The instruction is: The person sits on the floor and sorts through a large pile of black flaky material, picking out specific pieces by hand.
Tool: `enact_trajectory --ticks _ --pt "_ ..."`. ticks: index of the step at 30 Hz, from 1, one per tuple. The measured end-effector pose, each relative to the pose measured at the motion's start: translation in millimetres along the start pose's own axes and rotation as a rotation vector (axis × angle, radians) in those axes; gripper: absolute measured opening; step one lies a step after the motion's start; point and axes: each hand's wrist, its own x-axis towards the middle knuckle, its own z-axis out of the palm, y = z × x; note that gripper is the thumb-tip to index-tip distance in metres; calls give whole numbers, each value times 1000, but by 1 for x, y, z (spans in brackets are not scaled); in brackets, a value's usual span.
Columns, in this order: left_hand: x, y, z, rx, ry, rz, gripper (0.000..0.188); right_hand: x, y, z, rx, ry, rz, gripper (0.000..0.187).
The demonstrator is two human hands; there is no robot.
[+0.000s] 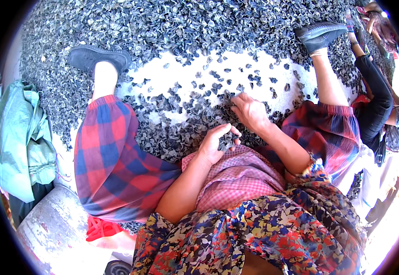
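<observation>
Your left hand point(214, 145) is curling into a half-open cup, seemingly around a few dark pieces point(167, 141); your right hand point(251, 113) is reaching over the near edge of the bare white ground point(156, 71), fingers bent and nearly together—whether they're gripping anything, I cannot tell. Pinching lightly should suit these thin, brittle-looking flakes, and a deeper left cup should prevent spilling. More pieces are heaping along that near edge, scattering across the white and spreading thickly past its far edge—crinkled, ruffled, matte. Soft checked trousers point(110, 158) are framing the heap.
</observation>
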Motion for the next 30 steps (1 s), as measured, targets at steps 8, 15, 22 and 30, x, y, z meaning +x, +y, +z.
enact_trajectory --ticks 8,15,22,30 --pt "1 6 -9 -63 131 52 29 68 8 47 -256 202 -154 16" --pt "2 8 -11 -109 196 73 33 55 -1 12 205 17 26 14" --pt "0 16 0 -176 186 137 42 48 -22 -36 668 -381 -69 23" --pt "-3 10 6 -168 -32 35 34 166 -76 55 -294 -45 -371 43"
